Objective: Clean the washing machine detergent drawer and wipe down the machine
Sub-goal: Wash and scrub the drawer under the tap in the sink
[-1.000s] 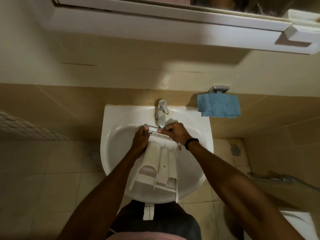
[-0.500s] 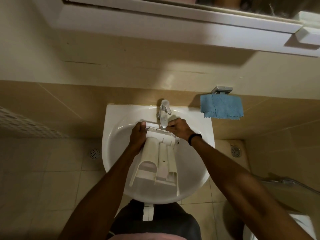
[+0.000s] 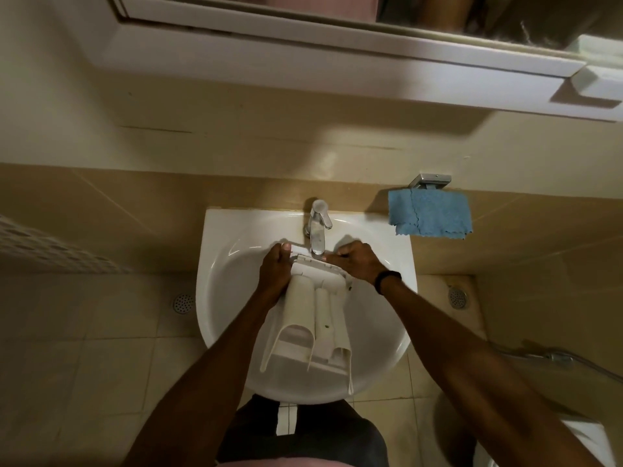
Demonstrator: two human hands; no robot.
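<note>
We see the white detergent drawer lying lengthwise in the white basin. Its wider end sits at the back edge, just under the spout of the chrome tap, and its open end reaches toward the near rim. The rounded backs of its channels face us. What is inside them is hidden.

The left hand grips the drawer's far left corner. The thumb lies on top and the fingers curl down the side, where we lose them beneath the plastic. The right hand is curled over the far right end of the same wide piece. Its fingertips tuck out of sight behind the knuckles, so we cannot tell just what they pinch. A dark wristband sits on the right wrist.

We cannot tell whether water is running; the spout's mouth is blocked by the drawer's edge and the light is dim.

A blue cloth hangs from a metal holder on the tiled wall, just past the basin's back right corner. A round floor drain shows off the basin's left edge and another off its right. A mirrored cabinet is cut off by the top of the view, its reflection too blurred to read. A white fixture at the lower right is mostly out of view.
</note>
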